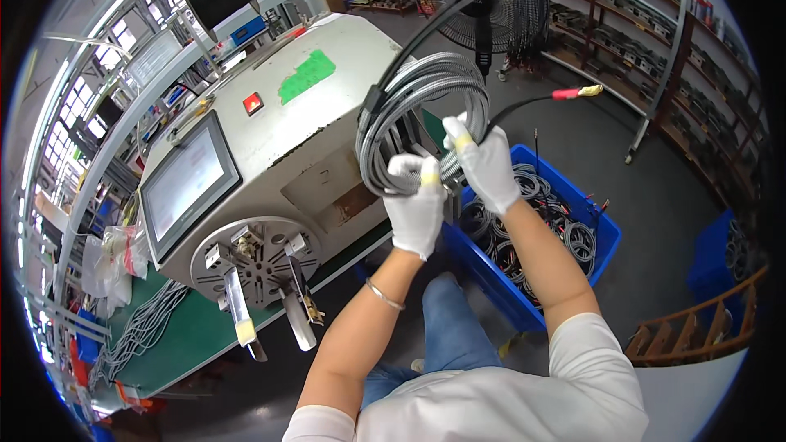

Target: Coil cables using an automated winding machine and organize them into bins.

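Both my hands wear white gloves and hold up a coil of grey braided cable point(417, 78) in front of the machine. The fingers of my left hand point(416, 206) are wrapped round the coil's lower edge. At its lower right side, my right hand point(483, 162) grips the same coil. Black cable ends leave the coil toward the upper right; one carries a red and yellow connector point(577, 93). A dark clip or tie point(373, 100) sits on the coil's left side.
On the left stands a winding machine point(344, 49) with a touch screen point(190, 182) and a round slotted disc with metal arms point(254, 258). A blue bin point(602, 254) of coiled cables stands at right. Loose grey cables point(147, 323) lie on the green bench. A fan point(479, 8) stands behind.
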Demonstrator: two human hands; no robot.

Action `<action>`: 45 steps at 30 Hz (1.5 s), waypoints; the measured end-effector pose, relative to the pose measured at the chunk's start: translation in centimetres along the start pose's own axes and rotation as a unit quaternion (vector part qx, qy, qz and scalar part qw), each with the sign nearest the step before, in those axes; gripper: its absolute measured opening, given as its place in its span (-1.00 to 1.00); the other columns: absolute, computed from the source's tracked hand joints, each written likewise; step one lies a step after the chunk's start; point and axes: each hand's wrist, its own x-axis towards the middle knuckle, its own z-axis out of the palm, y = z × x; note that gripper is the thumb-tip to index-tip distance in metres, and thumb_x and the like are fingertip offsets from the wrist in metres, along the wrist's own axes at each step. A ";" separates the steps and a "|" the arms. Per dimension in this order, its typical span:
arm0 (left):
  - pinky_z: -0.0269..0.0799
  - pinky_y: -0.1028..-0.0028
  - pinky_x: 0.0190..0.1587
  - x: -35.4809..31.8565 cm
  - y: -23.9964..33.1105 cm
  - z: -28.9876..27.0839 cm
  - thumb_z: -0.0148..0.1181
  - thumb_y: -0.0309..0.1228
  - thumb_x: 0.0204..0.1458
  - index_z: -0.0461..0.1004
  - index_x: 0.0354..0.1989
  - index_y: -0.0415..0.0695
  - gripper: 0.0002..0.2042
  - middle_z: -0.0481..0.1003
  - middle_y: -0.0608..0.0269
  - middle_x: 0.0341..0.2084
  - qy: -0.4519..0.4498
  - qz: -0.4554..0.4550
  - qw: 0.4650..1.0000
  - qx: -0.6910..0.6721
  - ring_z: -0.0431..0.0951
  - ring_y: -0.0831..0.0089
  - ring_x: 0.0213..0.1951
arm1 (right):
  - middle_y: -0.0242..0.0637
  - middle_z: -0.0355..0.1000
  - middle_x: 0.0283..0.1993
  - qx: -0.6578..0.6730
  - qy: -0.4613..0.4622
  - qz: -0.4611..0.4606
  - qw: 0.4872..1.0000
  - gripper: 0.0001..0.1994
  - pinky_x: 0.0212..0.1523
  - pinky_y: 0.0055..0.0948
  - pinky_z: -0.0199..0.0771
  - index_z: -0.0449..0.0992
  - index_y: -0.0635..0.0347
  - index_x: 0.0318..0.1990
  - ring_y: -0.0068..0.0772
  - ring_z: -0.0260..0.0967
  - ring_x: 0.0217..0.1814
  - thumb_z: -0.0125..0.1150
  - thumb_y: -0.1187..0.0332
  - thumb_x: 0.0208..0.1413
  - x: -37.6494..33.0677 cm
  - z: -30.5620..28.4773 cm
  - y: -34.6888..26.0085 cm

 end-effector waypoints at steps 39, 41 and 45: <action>0.42 0.55 -0.26 -4.3 2.7 -5.1 0.21 -0.51 -0.03 0.46 -0.25 -0.24 -0.83 0.51 0.21 -0.44 -0.193 -0.020 0.944 0.267 0.53 0.48 -0.39 | -0.19 0.42 0.01 -0.125 -0.136 -0.138 0.973 -0.44 -0.05 -0.48 0.42 0.39 0.38 0.04 -0.49 0.40 -0.08 0.37 0.40 -0.20 -4.2 -6.7 -7.0; 0.40 0.57 -0.35 -5.7 2.2 -5.6 0.24 -0.50 -0.05 0.46 -0.32 -0.22 -0.86 0.47 0.31 -0.55 -0.198 -0.078 0.966 0.149 0.49 0.55 -0.46 | -0.13 0.41 0.04 -0.015 -0.187 0.035 0.982 -0.44 0.06 -0.42 0.39 0.40 0.37 0.02 -0.37 0.43 -0.02 0.42 0.40 -0.22 -7.7 -7.4 -7.1; 0.31 0.60 -0.53 -8.6 -1.0 -7.9 0.27 -0.46 -0.04 0.49 -0.38 -0.22 -0.88 0.43 0.40 -0.64 -0.264 -0.301 0.902 0.164 0.38 0.68 -0.58 | -0.41 0.39 -0.46 -0.209 -0.235 0.188 0.930 -0.76 -0.50 -0.57 0.34 0.46 0.23 -0.23 -0.68 0.31 -0.50 0.33 0.47 -0.07 -13.9 -6.8 -0.7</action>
